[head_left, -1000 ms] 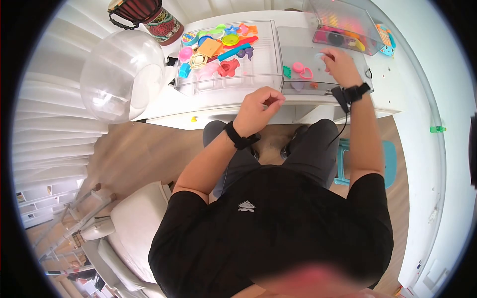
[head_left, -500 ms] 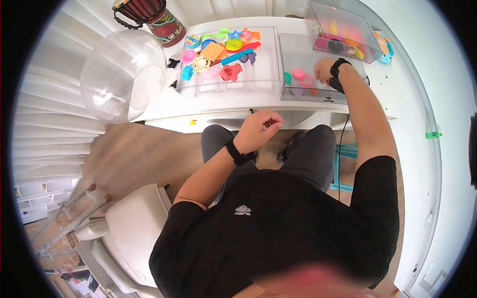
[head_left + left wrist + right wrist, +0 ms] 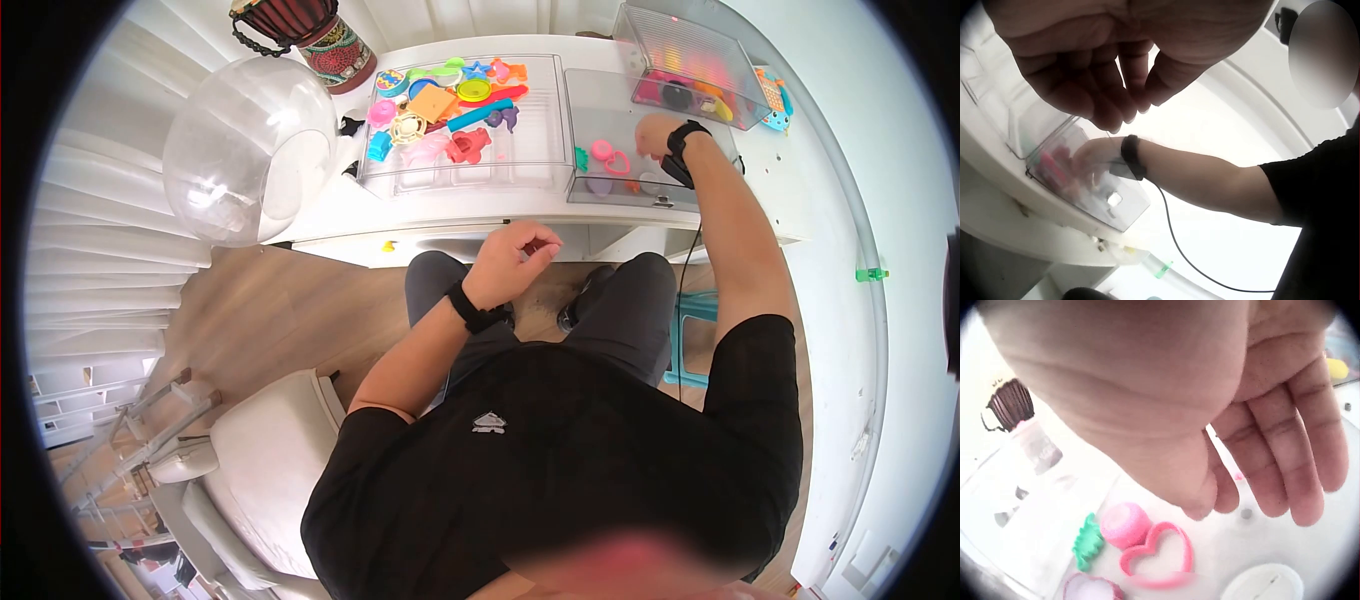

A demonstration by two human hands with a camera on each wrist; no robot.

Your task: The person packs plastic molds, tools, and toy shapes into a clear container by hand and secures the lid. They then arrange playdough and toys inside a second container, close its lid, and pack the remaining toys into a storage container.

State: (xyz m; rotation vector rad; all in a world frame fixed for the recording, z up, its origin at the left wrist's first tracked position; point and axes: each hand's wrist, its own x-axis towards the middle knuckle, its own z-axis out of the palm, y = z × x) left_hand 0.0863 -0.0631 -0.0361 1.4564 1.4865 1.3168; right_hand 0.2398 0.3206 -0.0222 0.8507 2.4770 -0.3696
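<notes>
In the head view the right hand (image 3: pixel 658 136) hangs over the grey see-through box (image 3: pixel 594 95), fingers relaxed with nothing held. Under it in the right wrist view lie a pink heart cutter (image 3: pixel 1189 555), a pink round piece (image 3: pixel 1125 526), a green piece (image 3: pixel 1089 542), a purple piece (image 3: pixel 1090 589) and a whitish disc (image 3: pixel 1264 586). An orange-red piece (image 3: pixel 632 186) is near the box's front. The left hand (image 3: pixel 508 264), loosely curled and empty, hovers before the table's front edge; its fingertips hang down in the left wrist view.
Left of the box, a clear tray (image 3: pixel 540 140) holds several colourful toys, including a blue roller (image 3: pixel 480 115). Behind on the right stands a clear bin (image 3: pixel 690 60) of toys. A clear globe (image 3: pixel 240 150) and a drum (image 3: pixel 336 58) are at the left.
The right hand has let go of the whitish disc, which now lies in the box near its front, and has shifted left. The left hand has dropped slightly towards the body.
</notes>
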